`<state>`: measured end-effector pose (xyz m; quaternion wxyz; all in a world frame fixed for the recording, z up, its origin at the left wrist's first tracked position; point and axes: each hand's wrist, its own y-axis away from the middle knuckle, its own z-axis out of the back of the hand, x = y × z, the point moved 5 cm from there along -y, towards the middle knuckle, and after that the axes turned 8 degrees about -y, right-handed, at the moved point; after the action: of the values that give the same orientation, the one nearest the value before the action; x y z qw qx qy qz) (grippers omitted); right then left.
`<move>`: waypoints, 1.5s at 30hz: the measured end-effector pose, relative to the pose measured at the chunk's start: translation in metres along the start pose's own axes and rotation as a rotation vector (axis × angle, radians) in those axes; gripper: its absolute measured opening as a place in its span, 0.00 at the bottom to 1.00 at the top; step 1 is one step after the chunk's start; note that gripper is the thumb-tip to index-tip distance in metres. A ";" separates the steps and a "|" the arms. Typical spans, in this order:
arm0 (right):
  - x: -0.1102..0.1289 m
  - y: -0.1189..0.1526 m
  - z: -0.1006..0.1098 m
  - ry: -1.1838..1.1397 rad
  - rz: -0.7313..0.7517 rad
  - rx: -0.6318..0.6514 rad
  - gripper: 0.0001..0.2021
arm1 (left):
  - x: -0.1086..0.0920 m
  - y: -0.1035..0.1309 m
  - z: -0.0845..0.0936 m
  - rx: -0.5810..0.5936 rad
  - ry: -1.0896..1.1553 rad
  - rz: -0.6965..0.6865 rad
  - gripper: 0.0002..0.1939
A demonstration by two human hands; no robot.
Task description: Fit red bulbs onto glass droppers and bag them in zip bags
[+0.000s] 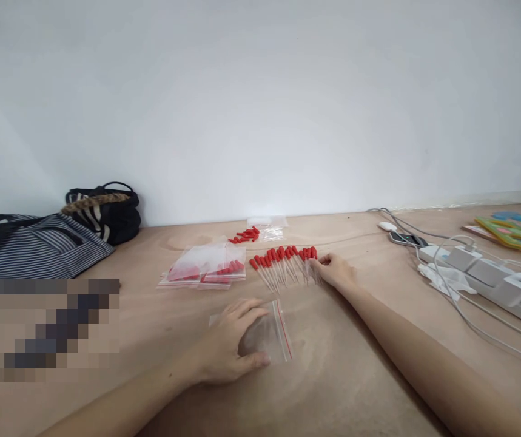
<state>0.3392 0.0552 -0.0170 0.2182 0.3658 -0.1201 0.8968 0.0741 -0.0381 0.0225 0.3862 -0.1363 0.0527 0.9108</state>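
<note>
wide wooden table (355, 376) under a bare white wall, and we go from the big stuff down: a striped fabric bag (37, 246) at the far left with a dark handbag (105, 212) behind it, a white power strip (492, 279) with chargers and trailing cables on the right. mid-table, a stack of filled zip bags (205, 267) showing red inside, and a loose scatter of red caps (244, 235) beyond it. now the action: the left hand (226, 346) lies flat on an empty zip bag (269, 334), fingers spread, thumb along the near edge, pinning it with the red seal strip facing right. the right hand (335, 270) is at the right end of the row of red-capped clear tubes (282, 261), fingertips drawn together on the last ones; whether one is truly pinched i cannot tell. best form here, i'd judge: hold that bag steady by its edge, lift tubes by the red ends, keep them parallel.
</note>
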 end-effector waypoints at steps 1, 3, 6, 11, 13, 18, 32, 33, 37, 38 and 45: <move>0.001 0.000 -0.001 -0.002 -0.002 0.002 0.16 | 0.000 -0.004 -0.001 -0.021 0.015 0.017 0.36; 0.001 -0.001 -0.003 -0.004 -0.005 0.006 0.15 | -0.002 -0.010 -0.007 -0.027 0.041 0.039 0.44; 0.000 -0.002 -0.005 -0.011 -0.010 0.012 0.14 | -0.008 -0.017 -0.015 -0.016 0.050 0.055 0.52; 0.001 -0.002 -0.006 -0.053 -0.024 0.007 0.12 | -0.010 -0.020 -0.022 0.017 0.015 0.102 0.56; 0.002 -0.002 -0.006 -0.092 -0.027 0.008 0.13 | -0.010 -0.020 -0.022 0.010 0.006 0.090 0.56; 0.000 -0.005 -0.002 -0.303 -0.018 0.003 0.16 | -0.008 -0.019 -0.024 -0.040 -0.008 0.073 0.55; 0.016 0.058 -0.005 -1.120 0.173 0.369 0.29 | -0.009 -0.018 -0.023 -0.079 0.022 0.051 0.49; 0.018 0.067 -0.007 -1.139 0.161 0.419 0.30 | -0.009 -0.018 -0.022 -0.082 0.023 0.054 0.49; 0.026 0.091 -0.019 -1.158 0.107 0.563 0.29 | -0.008 -0.019 -0.023 -0.070 0.018 0.068 0.49; 0.027 0.093 -0.022 -1.154 0.101 0.576 0.29 | -0.008 -0.019 -0.023 -0.064 0.015 0.072 0.49; 0.026 0.091 -0.025 -1.114 0.117 0.536 0.28 | -0.007 -0.018 -0.025 -0.057 0.007 0.079 0.49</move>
<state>0.2633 -0.0071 -0.0213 -0.0264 0.8137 -0.0065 0.5806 0.0970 -0.0357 0.0013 0.3456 -0.1482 0.0334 0.9260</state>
